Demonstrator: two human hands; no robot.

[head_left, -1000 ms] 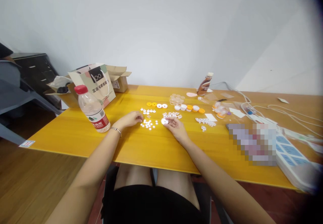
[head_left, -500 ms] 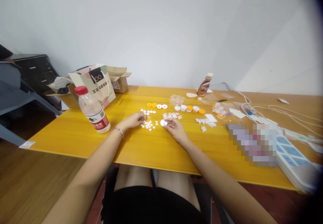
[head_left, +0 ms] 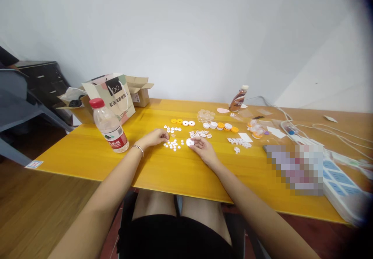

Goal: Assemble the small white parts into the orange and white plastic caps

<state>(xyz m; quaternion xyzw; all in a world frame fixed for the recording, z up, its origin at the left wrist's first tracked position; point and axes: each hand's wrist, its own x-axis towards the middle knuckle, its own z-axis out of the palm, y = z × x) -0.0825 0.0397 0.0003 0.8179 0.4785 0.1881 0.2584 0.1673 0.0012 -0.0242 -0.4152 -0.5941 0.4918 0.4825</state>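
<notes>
My right hand [head_left: 202,148] pinches a white round disc [head_left: 190,142] with a hole in its middle, held just above the table. At the left edge of a loose pile of small white round pieces [head_left: 175,145], my left hand [head_left: 157,136] has its fingertips pressed together; whatever is between them is too small to make out. Behind it lie several small white pegged pieces [head_left: 172,129]. Farther back, yellow and white rings [head_left: 183,123] form a row. Flat white cut-out pieces [head_left: 201,134] are heaped beyond my right hand.
White and orange round caps [head_left: 220,126] line up near clear rings [head_left: 206,116]. A water bottle [head_left: 110,126] and paper bag [head_left: 116,99] stand left, a brown drink bottle [head_left: 239,98] at the back. Rightward are a blurred-out item [head_left: 294,169], power strip [head_left: 338,177] and cables [head_left: 335,134].
The whole view has shifted slightly, so things sit a little farther right. Both hands stay nearly in place, the right one still holding the white disc.
</notes>
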